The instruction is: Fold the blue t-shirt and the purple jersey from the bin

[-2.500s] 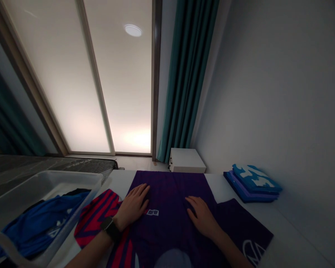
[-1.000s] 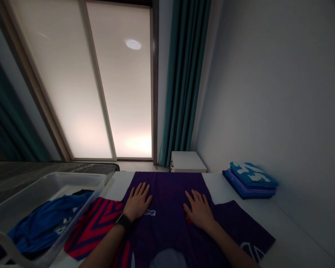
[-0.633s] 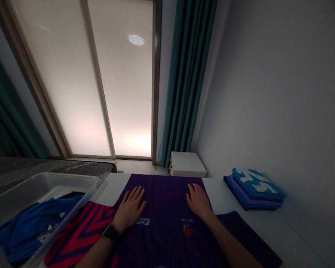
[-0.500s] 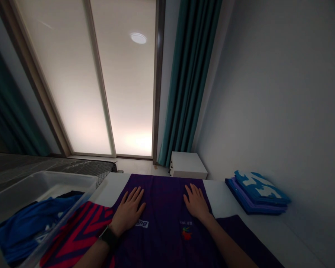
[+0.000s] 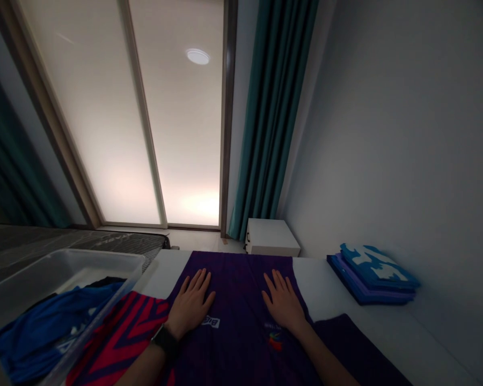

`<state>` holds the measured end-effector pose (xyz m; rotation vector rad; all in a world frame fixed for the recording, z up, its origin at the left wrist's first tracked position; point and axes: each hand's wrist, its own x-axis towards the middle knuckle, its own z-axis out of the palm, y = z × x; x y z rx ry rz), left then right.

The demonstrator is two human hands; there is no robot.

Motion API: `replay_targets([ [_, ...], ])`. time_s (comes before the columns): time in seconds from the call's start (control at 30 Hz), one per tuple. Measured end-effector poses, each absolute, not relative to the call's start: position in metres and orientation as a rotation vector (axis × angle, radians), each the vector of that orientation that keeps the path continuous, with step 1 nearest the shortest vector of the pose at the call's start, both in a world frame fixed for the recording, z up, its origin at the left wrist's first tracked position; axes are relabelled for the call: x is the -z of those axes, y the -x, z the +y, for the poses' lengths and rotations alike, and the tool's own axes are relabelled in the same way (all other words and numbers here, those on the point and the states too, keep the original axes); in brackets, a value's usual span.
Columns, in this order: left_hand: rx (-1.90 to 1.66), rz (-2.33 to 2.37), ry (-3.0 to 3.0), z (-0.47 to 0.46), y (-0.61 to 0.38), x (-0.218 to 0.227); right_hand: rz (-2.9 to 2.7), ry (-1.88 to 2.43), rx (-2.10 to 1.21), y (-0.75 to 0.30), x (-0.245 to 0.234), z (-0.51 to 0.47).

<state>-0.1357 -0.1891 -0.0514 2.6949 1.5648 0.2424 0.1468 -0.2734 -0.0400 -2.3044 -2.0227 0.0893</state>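
Note:
A dark purple shirt (image 5: 241, 300) lies spread on the white table, with a small white logo and a red-and-green emblem on its front. One sleeve, to the left, has pink and purple stripes; the other, plain dark, reaches to the right. My left hand (image 5: 191, 303) rests flat on the left side of the shirt, fingers spread, a black watch on the wrist. On the right side my right hand (image 5: 284, 303) lies palm down, fingers stretched out. Neither hand grips the cloth. The shirt's lower part runs out of view.
At the left stands a clear plastic bin (image 5: 134, 262) holding blue and dark clothes (image 5: 52, 327). A stack of folded blue and purple clothes (image 5: 376, 273) sits on the table (image 5: 320, 289) at the right, near the wall. Beyond the table is a white cabinet (image 5: 271, 236).
The view has shifted slightly. My left hand appears a little further right over the shirt; my right hand has slid slightly nearer me. Both stay flat on the cloth.

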Motion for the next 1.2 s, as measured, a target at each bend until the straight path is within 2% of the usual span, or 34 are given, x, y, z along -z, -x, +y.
replay_targets([
  [0.3,-0.168,1.592,-2.654,-0.214,0.136,0.027,-2.014,2.291,-0.075,-0.138,0.042,-0.308],
  [0.47,-0.289,1.59,-2.682,-0.199,0.13,0.007,-2.007,2.302,-0.062,-0.138,0.046,-0.305],
  [0.57,-0.33,1.484,-2.744,-0.164,0.128,0.011,-2.011,2.303,-0.059,-0.138,0.046,-0.305],
  [0.63,-0.188,1.546,-2.658,-0.142,0.128,0.021,-2.009,2.305,-0.065,-0.139,0.047,-0.305],
  [0.77,-0.122,1.701,-2.533,-0.117,0.133,0.037,-1.924,2.366,-0.058,-0.148,0.048,-0.303],
  [1.03,-0.074,1.706,-2.449,-0.108,0.145,0.038,-1.905,2.337,-0.007,-0.184,0.037,-0.257],
  [1.2,-0.132,1.769,-2.481,-0.116,0.146,0.043,-1.778,2.532,-0.03,-0.202,0.044,-0.222],
])
